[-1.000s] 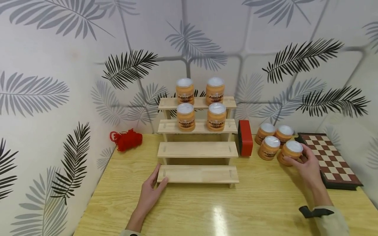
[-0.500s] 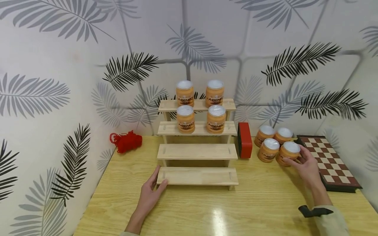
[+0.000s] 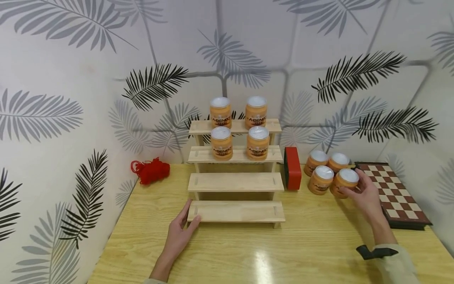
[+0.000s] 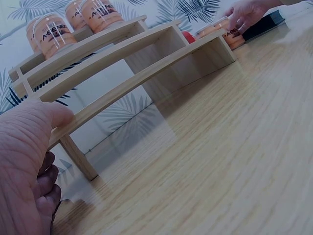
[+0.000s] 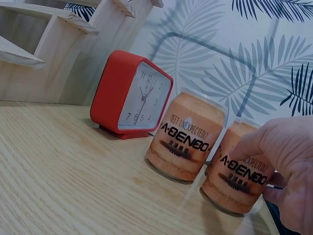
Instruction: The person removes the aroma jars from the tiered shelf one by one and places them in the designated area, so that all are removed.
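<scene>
A stepped wooden shelf [image 3: 235,182] stands mid-table. My left hand [image 3: 179,232] grips the left end of its lowest step, thumb on top and fingers curled below, as the left wrist view shows. Two orange cans with clear lids stand on the top step and two more, such as the front right can [image 3: 258,144], on the step below. At the right, several like cans stand grouped on the table. My right hand [image 3: 367,195] holds the front right can of that group [image 5: 239,171], thumb and fingers around its sides. Beside it stands another orange can [image 5: 185,137].
A red clock [image 5: 132,95] stands between the shelf and the grouped cans. A chessboard [image 3: 393,193] lies right of the right hand. Red yarn [image 3: 151,170] lies at the table's back left. A patterned wall [image 3: 248,51] rises behind.
The can in my right hand has shifted slightly left, closer to its neighbour. My left hand keeps its grip on the shelf. The head view has tilted a little.
</scene>
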Demonstrator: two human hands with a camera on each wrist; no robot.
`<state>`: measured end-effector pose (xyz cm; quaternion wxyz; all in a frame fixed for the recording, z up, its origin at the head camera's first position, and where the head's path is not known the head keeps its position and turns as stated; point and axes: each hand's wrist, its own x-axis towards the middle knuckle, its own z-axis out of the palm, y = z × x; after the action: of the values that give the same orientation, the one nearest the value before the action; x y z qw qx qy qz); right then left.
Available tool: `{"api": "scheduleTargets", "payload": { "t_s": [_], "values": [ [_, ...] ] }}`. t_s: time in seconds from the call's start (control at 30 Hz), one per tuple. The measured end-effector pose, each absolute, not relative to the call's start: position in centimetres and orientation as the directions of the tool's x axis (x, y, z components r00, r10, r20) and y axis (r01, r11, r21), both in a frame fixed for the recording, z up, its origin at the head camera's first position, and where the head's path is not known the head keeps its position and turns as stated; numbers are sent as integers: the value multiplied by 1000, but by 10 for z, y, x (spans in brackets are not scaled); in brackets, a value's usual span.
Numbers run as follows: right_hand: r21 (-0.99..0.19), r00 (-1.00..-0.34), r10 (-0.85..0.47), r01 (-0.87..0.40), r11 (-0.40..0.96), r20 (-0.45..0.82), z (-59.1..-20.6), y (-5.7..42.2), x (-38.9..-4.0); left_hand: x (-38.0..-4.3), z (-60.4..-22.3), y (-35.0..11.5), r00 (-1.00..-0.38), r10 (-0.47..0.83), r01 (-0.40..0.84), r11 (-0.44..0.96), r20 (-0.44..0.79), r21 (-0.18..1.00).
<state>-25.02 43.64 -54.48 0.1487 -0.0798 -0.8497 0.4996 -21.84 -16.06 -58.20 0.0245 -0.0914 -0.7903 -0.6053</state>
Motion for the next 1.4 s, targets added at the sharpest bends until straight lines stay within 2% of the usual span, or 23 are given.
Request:
{"api": "scheduleTargets", "payload": {
  "t_s": [0.43, 0.87, 1.17, 1.4],
  "values": [
    [-870, -924, 327, -15, 492, 200, -521, 430, -245, -220, -581, -159, -979, 112, 192, 238, 170, 952],
    [-869, -882, 333, -152, 471, 334, -473, 404, -235, -221, -577, -159, -979, 124, 190, 244, 164, 951],
    [-851, -894, 205, -278, 446, 399, -448, 369, -232, -219, -580, -161, -980, 123, 185, 244, 159, 952],
    [-873, -921, 93, -321, 366, 378, -438, 339, -241, -218, -582, -161, -978, 123, 191, 225, 166, 955]
  ]
}}
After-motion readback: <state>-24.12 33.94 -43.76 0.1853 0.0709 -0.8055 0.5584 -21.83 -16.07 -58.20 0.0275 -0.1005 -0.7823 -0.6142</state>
